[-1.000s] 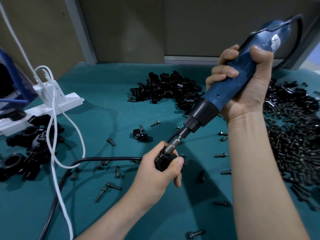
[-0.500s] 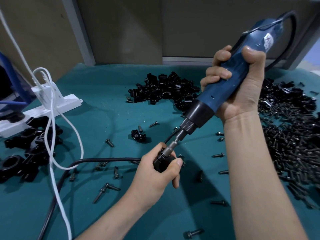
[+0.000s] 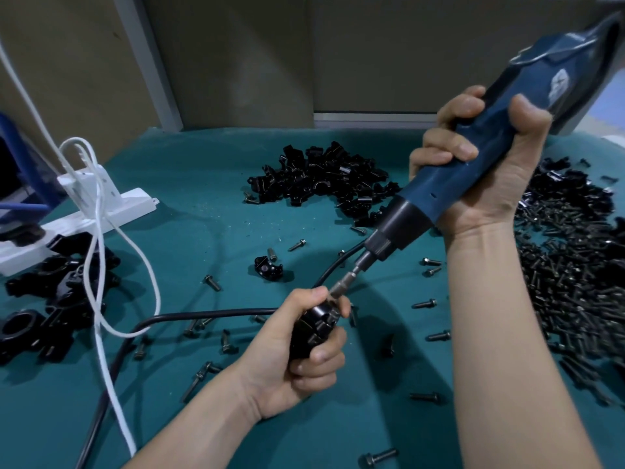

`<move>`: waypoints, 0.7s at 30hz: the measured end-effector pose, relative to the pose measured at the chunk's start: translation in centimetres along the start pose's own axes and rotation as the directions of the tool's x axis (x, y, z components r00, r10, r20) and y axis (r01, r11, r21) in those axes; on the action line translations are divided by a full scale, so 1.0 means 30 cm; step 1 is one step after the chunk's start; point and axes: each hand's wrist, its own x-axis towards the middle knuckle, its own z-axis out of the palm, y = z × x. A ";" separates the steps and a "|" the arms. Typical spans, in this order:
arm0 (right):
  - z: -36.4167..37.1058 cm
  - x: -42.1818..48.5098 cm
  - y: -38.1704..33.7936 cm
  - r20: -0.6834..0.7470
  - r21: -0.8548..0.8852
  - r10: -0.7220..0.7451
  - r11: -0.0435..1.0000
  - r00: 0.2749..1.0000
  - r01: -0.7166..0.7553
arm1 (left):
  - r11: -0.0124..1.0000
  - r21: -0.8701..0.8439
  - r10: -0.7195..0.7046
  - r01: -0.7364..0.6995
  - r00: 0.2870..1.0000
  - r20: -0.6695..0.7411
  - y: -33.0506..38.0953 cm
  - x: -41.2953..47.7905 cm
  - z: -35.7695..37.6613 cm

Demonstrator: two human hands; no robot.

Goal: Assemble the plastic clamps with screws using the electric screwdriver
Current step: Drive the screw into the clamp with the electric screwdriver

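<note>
My left hand (image 3: 294, 360) grips a black plastic clamp (image 3: 313, 328) just above the green table, low in the middle of the view. My right hand (image 3: 480, 170) holds the blue electric screwdriver (image 3: 480, 157), tilted down to the left. Its bit (image 3: 348, 277) touches the top of the clamp, where the screw is hidden by the bit and my fingers. A pile of loose black clamp halves (image 3: 321, 181) lies at the back centre. A large heap of black screws (image 3: 571, 279) covers the right side.
Assembled black clamps (image 3: 50, 299) lie at the left beside a white power strip (image 3: 84, 211). A white cable (image 3: 101, 292) and a black cable (image 3: 203, 314) cross the green mat (image 3: 203, 401). Single screws (image 3: 424, 303) and one clamp half (image 3: 269, 265) lie scattered around my hands.
Both hands and the tool look nearer to the camera. The clamp sits more exposed in my left hand, and the screwdriver stays on it at the same tilt.
</note>
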 end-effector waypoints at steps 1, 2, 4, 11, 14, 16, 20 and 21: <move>0.004 -0.002 -0.009 -0.025 -0.013 -0.015 1.000 1.000 0.015 | 1.000 -0.005 0.012 -0.012 0.999 -0.034 0.000 0.003 0.001; 0.009 -0.006 -0.020 -0.052 -0.034 -0.032 0.999 0.998 0.030 | 1.000 -0.012 0.026 -0.027 0.998 -0.065 0.000 0.005 0.001; 0.021 -0.011 -0.034 -0.076 -0.086 -0.053 0.995 0.996 0.047 | 0.998 -0.020 0.058 -0.060 0.995 -0.077 -0.001 0.009 0.001; 0.046 0.000 -0.003 -0.094 -0.169 0.002 0.986 0.996 -0.018 | 0.993 0.033 0.109 -0.109 0.994 -0.009 0.004 0.004 0.004; 0.042 0.007 0.013 -0.078 -0.107 0.049 0.993 0.996 -0.057 | 0.988 0.086 0.133 -0.127 0.988 -0.074 0.004 0.000 0.008; 0.038 0.006 0.011 -0.097 -0.110 0.046 0.992 0.994 -0.057 | 0.983 0.101 0.161 -0.151 0.981 -0.106 0.005 -0.001 0.013; 0.039 0.003 -0.005 -0.151 -0.212 0.000 0.977 0.989 -0.032 | 0.977 0.115 0.197 -0.182 0.971 -0.138 0.005 0.002 0.016; 0.040 0.004 -0.006 -0.153 -0.201 0.000 0.979 0.988 -0.031 | 0.977 0.116 0.196 -0.181 0.970 -0.140 0.005 0.002 0.015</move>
